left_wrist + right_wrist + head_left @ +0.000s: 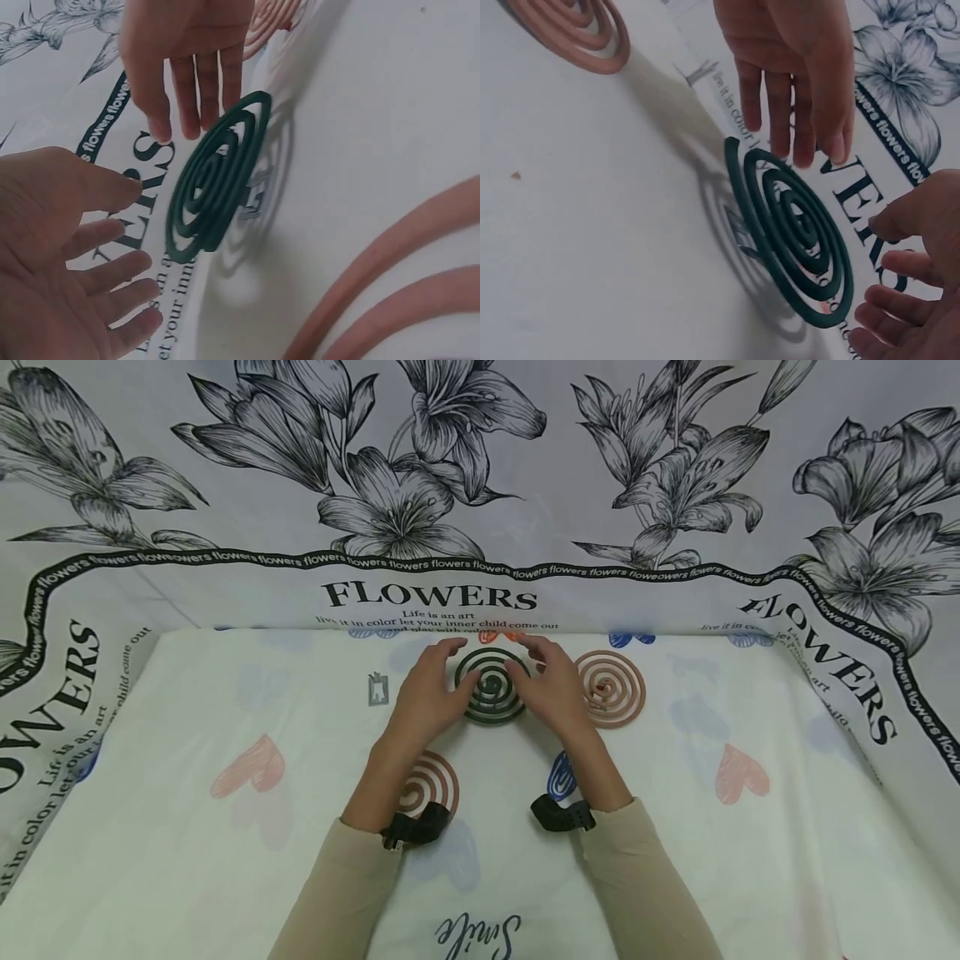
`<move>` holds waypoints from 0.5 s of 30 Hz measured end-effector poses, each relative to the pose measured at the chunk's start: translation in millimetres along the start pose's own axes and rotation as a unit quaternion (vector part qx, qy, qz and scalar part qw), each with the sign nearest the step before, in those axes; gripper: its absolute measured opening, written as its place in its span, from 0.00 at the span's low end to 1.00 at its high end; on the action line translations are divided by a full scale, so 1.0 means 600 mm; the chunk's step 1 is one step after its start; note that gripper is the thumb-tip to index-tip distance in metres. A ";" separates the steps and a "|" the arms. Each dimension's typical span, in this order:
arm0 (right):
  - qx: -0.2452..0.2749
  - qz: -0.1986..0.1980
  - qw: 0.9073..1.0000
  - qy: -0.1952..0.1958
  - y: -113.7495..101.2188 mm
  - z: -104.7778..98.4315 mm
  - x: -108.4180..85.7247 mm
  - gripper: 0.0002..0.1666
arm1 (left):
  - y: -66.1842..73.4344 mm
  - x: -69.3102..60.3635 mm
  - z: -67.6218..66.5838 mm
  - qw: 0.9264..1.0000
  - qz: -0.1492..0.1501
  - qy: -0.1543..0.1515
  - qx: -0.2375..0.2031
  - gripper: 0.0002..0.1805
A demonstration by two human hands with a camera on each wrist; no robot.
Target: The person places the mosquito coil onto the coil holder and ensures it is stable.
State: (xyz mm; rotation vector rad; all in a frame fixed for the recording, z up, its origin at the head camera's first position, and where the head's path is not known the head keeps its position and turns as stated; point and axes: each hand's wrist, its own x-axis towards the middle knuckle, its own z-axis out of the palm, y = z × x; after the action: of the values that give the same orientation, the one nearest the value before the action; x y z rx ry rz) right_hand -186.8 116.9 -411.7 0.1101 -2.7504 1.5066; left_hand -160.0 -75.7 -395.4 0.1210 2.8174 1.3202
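Tabletop [750,885] covered by white cloth printed with pale hearts. On it: brown coil [455,785], nearer side; another brown coil [602,687], farther right; grey metal piece [378,701], left; second metal piece [739,226] beneath green coil [491,686], which appears raised.

Coil [492,685] (dk grn) btwn L hand [429,695], R hand [552,688]

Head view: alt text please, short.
A person's left hand and right hand frame a green spiral coil over white heart-print cloth. A brown coil lies right of the right hand; a second is partly hidden by the left forearm; a small metal piece lies at left.
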 end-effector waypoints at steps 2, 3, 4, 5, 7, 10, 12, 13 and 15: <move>-0.004 -0.006 1.000 0.000 -0.002 -0.004 -0.001 0.29 | 0.003 -0.003 -0.009 1.000 0.011 -0.006 0.011 0.32; -0.005 -0.010 1.000 0.001 -0.004 -0.006 -0.002 0.29 | 0.004 -0.004 -0.013 1.000 0.014 -0.009 0.014 0.32; -0.005 -0.016 1.000 0.002 -0.006 -0.007 -0.003 0.29 | 0.005 -0.006 -0.018 1.000 0.018 -0.011 0.014 0.33; -0.003 -0.021 1.000 0.003 -0.008 -0.008 -0.004 0.29 | 0.005 -0.007 -0.023 1.000 0.021 -0.013 0.015 0.33; -0.002 -0.029 1.000 0.000 -0.011 -0.010 -0.005 0.29 | 0.005 -0.012 -0.032 0.999 0.025 -0.018 0.013 0.33; 0.000 -0.034 0.999 -0.005 -0.014 -0.016 -0.006 0.29 | 0.004 -0.020 -0.044 0.999 0.034 -0.032 0.004 0.33; -0.001 -0.036 0.999 -0.006 -0.014 -0.020 -0.006 0.30 | 0.004 -0.026 -0.051 0.998 0.038 -0.043 0.001 0.34; -0.002 -0.041 0.999 -0.006 -0.014 -0.022 -0.006 0.30 | 0.003 -0.029 -0.055 0.998 0.042 -0.048 0.001 0.34; -0.006 -0.059 0.998 -0.006 -0.017 -0.026 -0.004 0.31 | 0.002 -0.037 -0.061 0.997 0.048 -0.052 0.009 0.35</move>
State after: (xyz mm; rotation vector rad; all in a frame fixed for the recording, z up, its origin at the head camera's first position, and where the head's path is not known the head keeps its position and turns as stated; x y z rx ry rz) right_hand -184.0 124.8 -394.7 0.2764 -2.7087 1.4664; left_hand -140.0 -105.0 -371.3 0.3207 2.7678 1.2674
